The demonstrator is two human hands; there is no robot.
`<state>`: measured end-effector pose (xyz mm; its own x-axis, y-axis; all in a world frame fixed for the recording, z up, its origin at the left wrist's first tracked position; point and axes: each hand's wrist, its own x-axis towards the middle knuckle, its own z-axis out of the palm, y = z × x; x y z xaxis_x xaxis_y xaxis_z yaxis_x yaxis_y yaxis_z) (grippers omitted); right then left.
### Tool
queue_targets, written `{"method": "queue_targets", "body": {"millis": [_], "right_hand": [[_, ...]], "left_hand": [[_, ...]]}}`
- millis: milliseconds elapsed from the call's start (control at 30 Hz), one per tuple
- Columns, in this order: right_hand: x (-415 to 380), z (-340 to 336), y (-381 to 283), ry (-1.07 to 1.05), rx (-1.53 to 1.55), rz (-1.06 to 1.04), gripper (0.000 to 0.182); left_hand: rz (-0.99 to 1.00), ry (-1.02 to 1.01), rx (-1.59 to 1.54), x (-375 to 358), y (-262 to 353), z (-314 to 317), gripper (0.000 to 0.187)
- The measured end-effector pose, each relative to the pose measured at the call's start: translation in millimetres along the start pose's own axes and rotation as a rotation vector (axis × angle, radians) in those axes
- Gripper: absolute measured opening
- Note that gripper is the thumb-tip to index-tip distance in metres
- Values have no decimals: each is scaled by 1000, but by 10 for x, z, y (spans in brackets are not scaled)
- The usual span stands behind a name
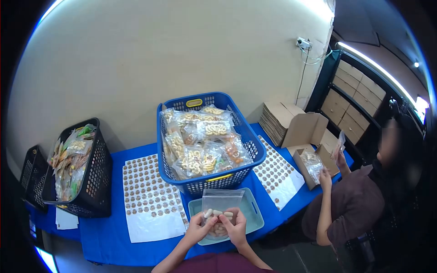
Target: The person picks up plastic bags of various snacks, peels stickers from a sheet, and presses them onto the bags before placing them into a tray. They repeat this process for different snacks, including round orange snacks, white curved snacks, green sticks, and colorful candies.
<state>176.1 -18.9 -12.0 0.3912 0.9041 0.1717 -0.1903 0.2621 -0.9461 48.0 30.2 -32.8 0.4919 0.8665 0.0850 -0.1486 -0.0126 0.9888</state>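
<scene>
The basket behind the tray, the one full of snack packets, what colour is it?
Blue basket, with yellow handle inserts; it shows clearly in the head view.

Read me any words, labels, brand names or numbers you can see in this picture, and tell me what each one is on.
No text can be read.
Sticker sheets: round printed labels, too small to read.
Snack bags in the blue basket: any print is blurred.
Yellow tag on the basket: no legible writing.
Cardboard boxes: plain.
</scene>
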Motion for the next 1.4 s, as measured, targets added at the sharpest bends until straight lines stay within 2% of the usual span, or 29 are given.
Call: {"method": "queue_targets", "body": {"millis": [100, 200, 267, 300, 367, 400, 433, 600, 667, 733, 767, 900, 1000, 1100, 1167, 1200, 1400], "right_hand": [[-69, -67, 30, 70, -43, -15, 17], [-103, -89, 15, 91, -145, -81, 15], [-163, -112, 74, 93, -173, -120, 15], [-170, -117, 91, 68, -170, -130, 22], [-151, 38, 69, 157, -109, -187, 29], [-133, 120, 66, 203, -76, -215, 33], [-94, 115, 209, 139, -84, -222, 43], [66, 659, 214, -153, -1, -92, 50], [107, 905, 235, -322, -60, -54, 56], [84, 1172, 233, -383, -163, -43, 65], [59, 1271, 398, -407, -85, -9, 69], [-46, 1565, 369, -535, -141, 62, 67], [-53, 1681, 483, -488, -52, 74, 65], [-22, 1702, 379, -422, -67, 106, 60], [5, 1680, 291, -363, -221, 46, 56], [16, 1673, 269, -335, -301, 17, 54], [12, 1642, 271, -217, -198, -1, 46]], "left_hand": [[81, -94, 76, -30, 182, 99, 30], [-22, -83, 8, -77, 154, 141, 31], [-19, -68, -1, -109, 46, 134, 31], [-51, -52, -8, -138, 29, 126, 31], [-90, 19, -4, -190, 75, 117, 31], [-45, 62, 18, -205, 10, 92, 31], [-31, 113, -11, -242, -18, 62, 32], [-71, 376, -204, -468, 145, -362, 30], [5, 414, -83, -564, 163, -646, 29], [-34, 473, -113, -669, 227, -970, 30], [-67, 519, -195, -702, 304, -1088, 32], [-80, 468, -80, -862, 489, -1481, 32], [-8, 489, -132, -801, 538, -1489, 29], [-38, 536, -142, -743, 386, -1512, 27], [-98, 557, -210, -682, 369, -1471, 29], [-81, 519, -223, -630, 416, -1435, 30], [-89, 358, -229, -518, 600, -1392, 34]]}}
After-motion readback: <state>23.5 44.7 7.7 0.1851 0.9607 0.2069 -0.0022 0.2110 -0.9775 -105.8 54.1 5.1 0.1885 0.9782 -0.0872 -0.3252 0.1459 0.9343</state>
